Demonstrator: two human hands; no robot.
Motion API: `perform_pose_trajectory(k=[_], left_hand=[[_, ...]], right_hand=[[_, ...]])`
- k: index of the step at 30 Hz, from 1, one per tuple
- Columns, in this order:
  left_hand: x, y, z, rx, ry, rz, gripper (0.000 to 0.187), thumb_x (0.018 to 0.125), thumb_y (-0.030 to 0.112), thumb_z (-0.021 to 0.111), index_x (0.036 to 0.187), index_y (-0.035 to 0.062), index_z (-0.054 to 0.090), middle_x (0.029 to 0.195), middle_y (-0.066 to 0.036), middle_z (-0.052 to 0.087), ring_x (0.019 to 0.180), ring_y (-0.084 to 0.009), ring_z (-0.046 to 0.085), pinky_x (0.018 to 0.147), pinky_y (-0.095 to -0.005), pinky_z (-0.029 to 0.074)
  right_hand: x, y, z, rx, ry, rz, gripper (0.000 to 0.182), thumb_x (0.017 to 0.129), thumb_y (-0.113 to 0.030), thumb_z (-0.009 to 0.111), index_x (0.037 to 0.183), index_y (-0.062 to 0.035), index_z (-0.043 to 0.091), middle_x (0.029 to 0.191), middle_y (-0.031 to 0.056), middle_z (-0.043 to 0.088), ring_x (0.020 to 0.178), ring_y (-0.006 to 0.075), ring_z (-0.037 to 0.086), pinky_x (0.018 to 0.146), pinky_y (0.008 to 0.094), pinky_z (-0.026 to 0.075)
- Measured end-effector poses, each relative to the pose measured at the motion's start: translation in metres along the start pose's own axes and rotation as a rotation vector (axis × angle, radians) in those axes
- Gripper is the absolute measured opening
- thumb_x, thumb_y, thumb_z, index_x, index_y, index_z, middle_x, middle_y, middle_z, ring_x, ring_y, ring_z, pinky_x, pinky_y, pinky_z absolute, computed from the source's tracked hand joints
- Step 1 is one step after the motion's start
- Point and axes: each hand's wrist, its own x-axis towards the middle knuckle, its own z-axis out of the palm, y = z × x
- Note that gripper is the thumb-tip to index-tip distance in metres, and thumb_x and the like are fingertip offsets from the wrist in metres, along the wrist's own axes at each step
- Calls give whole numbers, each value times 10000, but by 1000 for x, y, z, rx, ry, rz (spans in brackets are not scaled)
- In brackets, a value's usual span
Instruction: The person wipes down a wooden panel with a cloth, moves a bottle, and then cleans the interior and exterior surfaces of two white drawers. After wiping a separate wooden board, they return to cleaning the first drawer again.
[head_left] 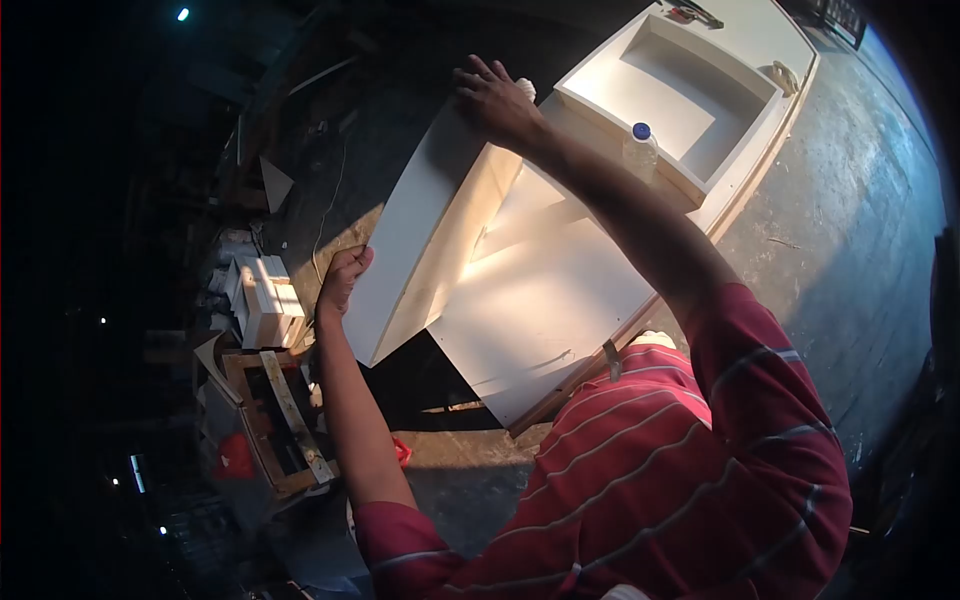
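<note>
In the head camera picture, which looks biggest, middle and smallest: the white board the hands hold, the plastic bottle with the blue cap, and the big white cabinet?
1. White cabinet, biggest.
2. White board, gripped by the left hand and right hand.
3. Bottle, smallest.
The board is nearer the camera, so it may look larger than it is.
</note>
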Motion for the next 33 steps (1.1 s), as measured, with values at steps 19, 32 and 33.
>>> perform_pose_trajectory(k=[19, 32, 33], left_hand=[[35, -2, -35, 831, 448, 266, 600, 939, 426, 329, 593, -58, 407, 489, -193, 378, 449, -290, 368, 477, -420, 306], [45, -15, -53, 790, 425, 201, 513, 951, 341, 352, 611, -41, 384, 500, -86, 331, 512, -126, 319, 470, -351, 293], [46, -14, -54, 767, 431, 171, 509, 952, 340, 353, 605, -33, 365, 503, -72, 313, 522, -113, 308, 467, -347, 285]], right_hand=[[15, 19, 0, 505, 403, 369, 242, 843, -228, 518, 755, -16, 593, 741, 163, 589, 708, 337, 582, 641, 407, 476], [-278, 61, -96, 494, -148, 1094, 423, 741, -266, 618, 1107, -87, 504, 747, 142, 592, 665, 293, 610, 636, 377, 478], [-274, 76, -97, 410, -138, 1063, 490, 739, -328, 648, 1135, -91, 482, 743, 140, 593, 678, 290, 613, 633, 377, 479]])
